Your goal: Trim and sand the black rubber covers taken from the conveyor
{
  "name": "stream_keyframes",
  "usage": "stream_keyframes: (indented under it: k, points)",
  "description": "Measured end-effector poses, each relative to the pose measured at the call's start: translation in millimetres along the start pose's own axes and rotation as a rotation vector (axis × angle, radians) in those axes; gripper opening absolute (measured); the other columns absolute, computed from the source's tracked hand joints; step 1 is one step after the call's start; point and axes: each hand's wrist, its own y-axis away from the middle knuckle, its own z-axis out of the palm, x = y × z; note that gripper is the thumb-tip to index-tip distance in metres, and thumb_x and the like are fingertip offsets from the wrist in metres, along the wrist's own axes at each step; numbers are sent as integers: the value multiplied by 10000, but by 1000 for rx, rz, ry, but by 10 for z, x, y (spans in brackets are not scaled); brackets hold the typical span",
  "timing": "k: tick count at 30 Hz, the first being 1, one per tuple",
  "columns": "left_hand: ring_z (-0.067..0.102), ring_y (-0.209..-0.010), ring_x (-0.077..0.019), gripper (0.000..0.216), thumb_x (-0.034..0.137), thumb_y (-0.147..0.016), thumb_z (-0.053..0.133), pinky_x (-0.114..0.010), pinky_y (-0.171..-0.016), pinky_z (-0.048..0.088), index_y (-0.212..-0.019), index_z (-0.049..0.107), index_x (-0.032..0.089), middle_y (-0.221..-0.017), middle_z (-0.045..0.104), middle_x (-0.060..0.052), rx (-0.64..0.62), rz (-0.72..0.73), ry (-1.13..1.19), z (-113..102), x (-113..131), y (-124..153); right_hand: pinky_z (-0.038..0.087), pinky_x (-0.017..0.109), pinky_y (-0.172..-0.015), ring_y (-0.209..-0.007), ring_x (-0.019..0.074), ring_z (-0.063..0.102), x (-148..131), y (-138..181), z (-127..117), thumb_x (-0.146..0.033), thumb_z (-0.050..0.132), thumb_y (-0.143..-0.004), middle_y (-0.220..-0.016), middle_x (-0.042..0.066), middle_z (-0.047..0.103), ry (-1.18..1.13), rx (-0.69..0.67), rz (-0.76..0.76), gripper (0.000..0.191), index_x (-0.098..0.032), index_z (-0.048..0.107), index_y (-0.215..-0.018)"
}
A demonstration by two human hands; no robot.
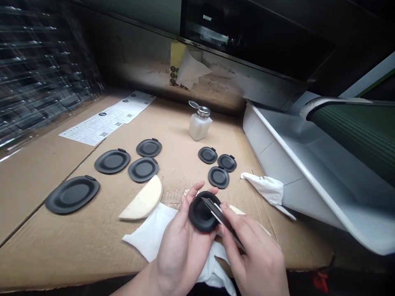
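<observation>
My left hand is cupped palm up round a black lid-like piece, a rounded disc with a sunken middle. In my right hand, pinched between thumb and fingers, is a slim dark utility knife, its pointed tip over the upper part of the disc. Whether the tip touches the surface I cannot tell. White cloths lie under and beside my hands. Left of them rests a cream half-round pad. Similar black pieces with small tabs lie in a left group and a right group.
Cardboard covers the table. A pump bottle with its cap flipped up stands behind the discs. Printed sheets lie back left, near stacked clear trays. A grey bin borders the right, a crumpled wipe against it.
</observation>
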Motion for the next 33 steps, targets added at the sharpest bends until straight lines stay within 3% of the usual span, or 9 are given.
stream_keyframes:
  k: [10,33]
  points:
    - [548,-1018,-261,254,308,-874,417,-410,-985,343,-988,605,181,-1065,600,-61,-9,-7,-2,-8,1,-45,500,208,-672,-689,116,630,-56,66,47,-223,506,-854,-856,27,662,26,-72,73,336,-209,540,-1188]
    - [540,-999,-236,236,308,-878,414,-385,-958,366,-938,609,190,-1020,581,-43,-1,4,-52,-18,-21,-48,495,228,-680,-769,134,632,-57,39,41,-170,509,-837,-860,39,666,-86,-44,78,290,-190,607,-1109]
